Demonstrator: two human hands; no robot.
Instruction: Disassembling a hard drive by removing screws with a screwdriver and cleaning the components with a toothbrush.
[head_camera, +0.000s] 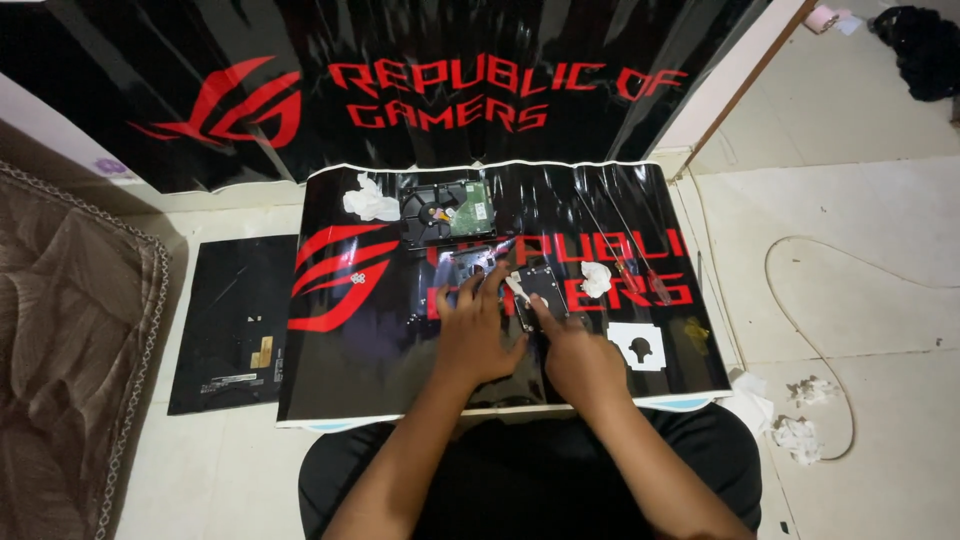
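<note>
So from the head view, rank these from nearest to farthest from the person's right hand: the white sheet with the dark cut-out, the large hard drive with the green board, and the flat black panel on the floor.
Measured from the right hand:
1. White sheet with the dark cut-out, just to the hand's right on the mat.
2. Large hard drive with the green board, at the mat's far edge, up and left.
3. Flat black panel, off the mat on the floor, far left.

Both hands (530, 335) on small drive (540, 292) (black mat).

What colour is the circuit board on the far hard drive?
Green, on the far drive's board; head view shows it.
</note>
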